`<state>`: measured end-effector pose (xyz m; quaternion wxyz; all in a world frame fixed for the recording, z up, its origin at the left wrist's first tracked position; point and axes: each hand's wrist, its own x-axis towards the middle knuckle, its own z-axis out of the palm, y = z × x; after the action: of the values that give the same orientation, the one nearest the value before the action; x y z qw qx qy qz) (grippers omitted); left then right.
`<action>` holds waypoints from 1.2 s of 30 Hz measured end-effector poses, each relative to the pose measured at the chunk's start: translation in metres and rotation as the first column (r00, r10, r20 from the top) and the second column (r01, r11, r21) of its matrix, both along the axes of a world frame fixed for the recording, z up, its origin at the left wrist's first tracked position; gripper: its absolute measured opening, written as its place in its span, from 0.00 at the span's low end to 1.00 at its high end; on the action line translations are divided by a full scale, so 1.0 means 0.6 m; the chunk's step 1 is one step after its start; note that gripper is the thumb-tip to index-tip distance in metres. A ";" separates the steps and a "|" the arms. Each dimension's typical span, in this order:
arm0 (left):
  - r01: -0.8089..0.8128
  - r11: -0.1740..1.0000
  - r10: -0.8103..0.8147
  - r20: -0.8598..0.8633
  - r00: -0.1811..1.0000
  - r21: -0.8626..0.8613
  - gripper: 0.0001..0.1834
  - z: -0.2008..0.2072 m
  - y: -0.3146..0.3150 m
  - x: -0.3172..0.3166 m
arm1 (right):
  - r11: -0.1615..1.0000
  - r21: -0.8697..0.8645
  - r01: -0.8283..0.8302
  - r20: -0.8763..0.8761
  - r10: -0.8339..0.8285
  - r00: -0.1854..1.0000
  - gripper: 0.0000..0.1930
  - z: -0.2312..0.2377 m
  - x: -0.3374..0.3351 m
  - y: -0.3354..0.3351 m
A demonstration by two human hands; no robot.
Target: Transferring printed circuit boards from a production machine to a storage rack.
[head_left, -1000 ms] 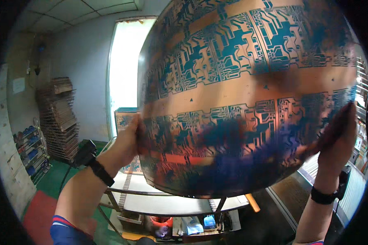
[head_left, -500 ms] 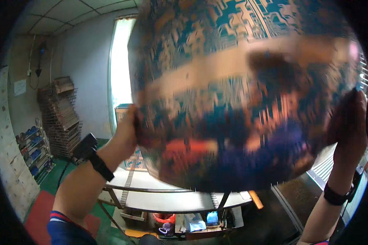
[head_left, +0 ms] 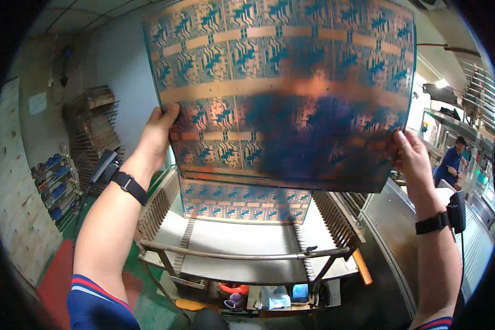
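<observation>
Rack (head_left: 231, 256): metal frame with comb-like slotted sides over a smooth white base
Patterned panel (head_left: 247, 91): thin, flat, stiff board, glossy copper with teal tracks in repeated blocks, a dark patch over its middle; held tilted in both hands, above and in front of the rack
Second panel (head_left: 245, 204): similar copper-and-teal pattern, standing in the rack, its upper part hidden
Wall sheet (head_left: 38, 103): pale, roughly rectangular, any writing too small to read
Left hand (head_left: 159, 129): thumb and fingers pinch the patterned panel's left edge
Right hand (head_left: 413, 157): thumb and fingers grip its right edge, toward the lower corner
Wrist straps (head_left: 130, 186): black bands, one per wrist
</observation>
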<state>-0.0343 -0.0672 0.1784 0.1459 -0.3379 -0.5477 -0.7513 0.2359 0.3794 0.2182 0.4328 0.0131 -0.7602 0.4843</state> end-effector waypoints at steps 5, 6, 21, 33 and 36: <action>0.029 0.995 -0.031 0.027 0.999 0.092 0.22 -0.048 0.001 -0.072 | 0.998 -0.055 -0.002 0.100 0.008 0.995 0.12 -0.064 -0.130 0.023; 0.021 0.996 -0.024 0.032 0.999 0.088 0.22 -0.052 0.000 -0.089 | 0.998 -0.043 -0.044 0.111 0.049 0.993 0.12 -0.071 -0.153 0.030; -0.254 0.967 0.250 0.103 0.963 0.023 0.17 -0.125 0.001 -0.197 | 0.978 -0.084 -0.191 -0.031 0.189 0.982 0.14 -0.123 -0.375 0.065; -0.358 0.933 0.344 0.184 0.921 0.045 0.23 -0.118 0.042 -0.135 | 0.995 0.087 0.042 -0.097 -0.034 0.995 0.17 -0.185 -0.424 0.063; -0.343 0.939 0.333 0.189 0.924 0.025 0.25 -0.122 0.034 -0.143 | 0.991 0.105 0.080 -0.076 -0.072 0.995 0.17 -0.179 -0.407 0.047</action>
<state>-0.1200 -0.0469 0.1054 0.2324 -0.1641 -0.5868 -0.7581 -0.0084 0.4079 0.1106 0.4767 0.0249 -0.7692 0.4248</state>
